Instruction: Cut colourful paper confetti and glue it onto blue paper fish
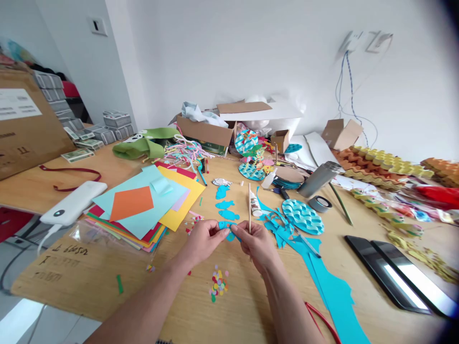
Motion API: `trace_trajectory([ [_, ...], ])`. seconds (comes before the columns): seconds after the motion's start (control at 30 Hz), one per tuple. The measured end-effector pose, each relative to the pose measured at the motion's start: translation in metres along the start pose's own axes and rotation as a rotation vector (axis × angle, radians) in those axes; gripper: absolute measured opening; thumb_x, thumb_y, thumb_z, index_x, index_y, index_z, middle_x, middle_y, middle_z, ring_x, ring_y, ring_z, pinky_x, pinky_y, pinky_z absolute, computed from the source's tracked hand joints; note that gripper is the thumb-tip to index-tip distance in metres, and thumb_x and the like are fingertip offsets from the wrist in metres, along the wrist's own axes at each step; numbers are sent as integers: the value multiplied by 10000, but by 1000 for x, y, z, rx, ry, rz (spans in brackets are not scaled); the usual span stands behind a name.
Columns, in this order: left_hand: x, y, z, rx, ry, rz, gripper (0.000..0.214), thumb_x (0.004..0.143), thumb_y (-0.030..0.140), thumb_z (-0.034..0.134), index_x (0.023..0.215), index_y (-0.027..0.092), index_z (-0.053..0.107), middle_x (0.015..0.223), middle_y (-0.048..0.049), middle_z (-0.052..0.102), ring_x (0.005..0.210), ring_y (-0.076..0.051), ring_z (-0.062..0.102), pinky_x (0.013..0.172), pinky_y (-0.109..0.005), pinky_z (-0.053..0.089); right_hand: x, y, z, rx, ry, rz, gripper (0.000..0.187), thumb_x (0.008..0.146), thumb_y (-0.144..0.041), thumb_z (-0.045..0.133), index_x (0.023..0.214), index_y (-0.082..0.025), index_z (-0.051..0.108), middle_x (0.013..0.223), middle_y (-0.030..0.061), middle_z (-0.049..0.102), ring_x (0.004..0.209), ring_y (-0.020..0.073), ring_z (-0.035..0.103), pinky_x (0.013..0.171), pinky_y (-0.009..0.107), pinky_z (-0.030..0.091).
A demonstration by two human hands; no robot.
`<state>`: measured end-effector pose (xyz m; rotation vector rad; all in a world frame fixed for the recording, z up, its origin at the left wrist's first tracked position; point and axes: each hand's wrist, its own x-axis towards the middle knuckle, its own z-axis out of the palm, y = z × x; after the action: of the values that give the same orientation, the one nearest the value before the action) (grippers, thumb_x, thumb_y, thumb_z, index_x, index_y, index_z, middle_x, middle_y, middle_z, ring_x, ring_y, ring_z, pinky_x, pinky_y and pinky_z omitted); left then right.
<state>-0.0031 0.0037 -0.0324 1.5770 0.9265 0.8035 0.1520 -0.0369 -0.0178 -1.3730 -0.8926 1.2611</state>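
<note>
My left hand (204, 242) pinches a blue paper fish (224, 224) between thumb and fingertips. The fish's other end is in the fingers of my right hand (261, 242), which also grips a thin wooden stick (249, 203), held upright. Just beyond the fish, more blue fish cutouts (225, 205) lie in a column on the table. Nearer my arms is a small heap of coloured paper dots (218, 285). A white glue bottle (255, 204) stands behind my right hand, beside blue paper scraps (278, 227).
Stacked coloured paper (136, 229) and a white power bank (73, 203) are on the left. To the right are a wavy blue disc (303, 216), a metal flask (320, 179), tape (320, 204) and dark tablets (390, 272). Boxes (204, 130) line the wall.
</note>
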Motion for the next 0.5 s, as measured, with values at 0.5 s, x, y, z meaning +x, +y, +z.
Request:
trace_trajectory([
  [0.5, -1, 8, -4, -10, 45, 44, 350, 837, 424, 493, 583, 203, 401, 553, 65, 324, 541, -107, 309, 514, -243, 238, -3, -2, 2, 13, -45, 10, 508, 587, -602, 783, 587, -189, 488, 398, -133, 265, 341, 20, 163, 347, 198, 87],
])
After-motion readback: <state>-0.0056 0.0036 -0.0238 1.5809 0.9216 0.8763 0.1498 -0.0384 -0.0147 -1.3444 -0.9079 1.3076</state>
